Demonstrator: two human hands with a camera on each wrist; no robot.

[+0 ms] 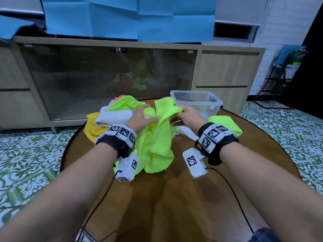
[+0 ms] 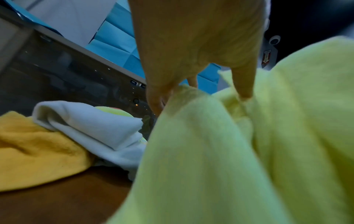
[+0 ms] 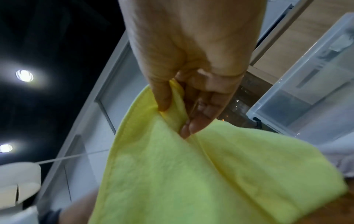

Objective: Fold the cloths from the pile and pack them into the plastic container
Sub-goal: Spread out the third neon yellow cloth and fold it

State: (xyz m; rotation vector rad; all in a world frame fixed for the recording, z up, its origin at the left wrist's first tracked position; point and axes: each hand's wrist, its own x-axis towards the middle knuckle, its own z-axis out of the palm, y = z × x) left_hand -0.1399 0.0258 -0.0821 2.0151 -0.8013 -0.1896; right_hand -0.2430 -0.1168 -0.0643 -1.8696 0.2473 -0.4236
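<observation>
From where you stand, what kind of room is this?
Probably a room in a home: patterned green floor tiles, a long wooden cabinet with glass doors, and a round wooden table carrying cloths and a clear plastic container.

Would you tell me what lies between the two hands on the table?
The neon green cloth: the left hand and right hand both grip it, seen in the head view.

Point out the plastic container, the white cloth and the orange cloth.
plastic container [image 1: 197,102]: head view, near wall.
white cloth [image 2: 91,125]: left wrist view, top fold.
orange cloth [image 2: 38,151]: left wrist view, middle of its surface.
</observation>
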